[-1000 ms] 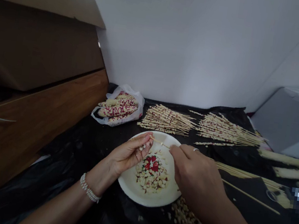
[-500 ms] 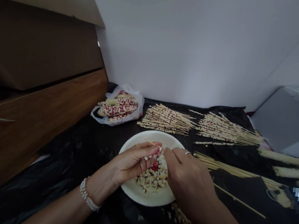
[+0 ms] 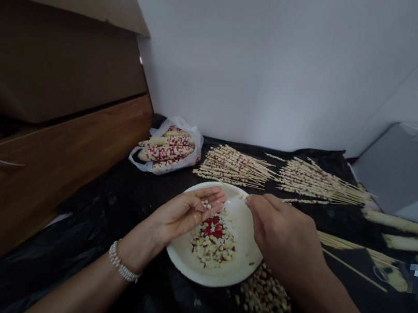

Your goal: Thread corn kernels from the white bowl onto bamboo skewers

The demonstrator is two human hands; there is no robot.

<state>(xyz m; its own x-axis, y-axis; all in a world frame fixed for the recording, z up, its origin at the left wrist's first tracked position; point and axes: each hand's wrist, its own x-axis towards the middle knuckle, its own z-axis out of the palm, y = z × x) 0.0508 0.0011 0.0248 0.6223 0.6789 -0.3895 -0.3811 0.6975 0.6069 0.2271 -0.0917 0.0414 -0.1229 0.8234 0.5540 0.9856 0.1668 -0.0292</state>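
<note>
Loosely cupped left hand (image 3: 185,213), pebbly kernels (image 3: 207,205)

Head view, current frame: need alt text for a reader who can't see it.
A person's left hand, palm up and carrying a few corn kernels, and right hand, pinching a thin skewer, meet over a white plate of kernels. Behind lie bundles of threaded skewers and a bag of corn cobs on black sheeting.
</note>
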